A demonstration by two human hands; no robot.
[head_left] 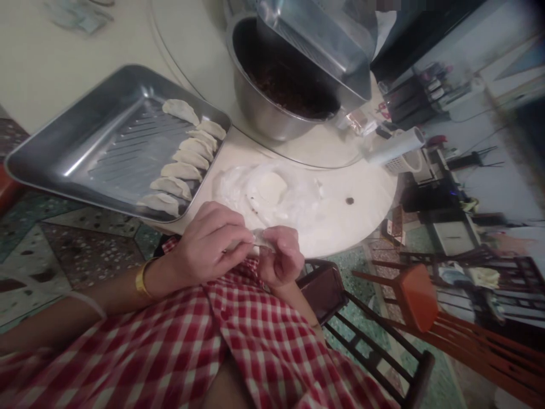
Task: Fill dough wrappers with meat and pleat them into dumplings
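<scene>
My left hand (215,241) and my right hand (281,255) meet just off the table's near edge. Their fingertips are closed on a dumpling (257,238), of which only a little pale dough shows between them. Just beyond lies a clear plastic bag (232,184) with round dumpling wrappers (272,188) on it. To the left, a metal tray (76,122) holds several folded dumplings (181,170) lined up along its right side. A deep metal pot (272,122) with dark filling (285,85) inside stands farther back.
A second metal tray (315,45) rests tilted over the pot's rim. On the round table (366,221) are a small dark bit (349,200) and a pale roll (395,145) near a white basket (411,162). Chairs (419,295) stand to the right.
</scene>
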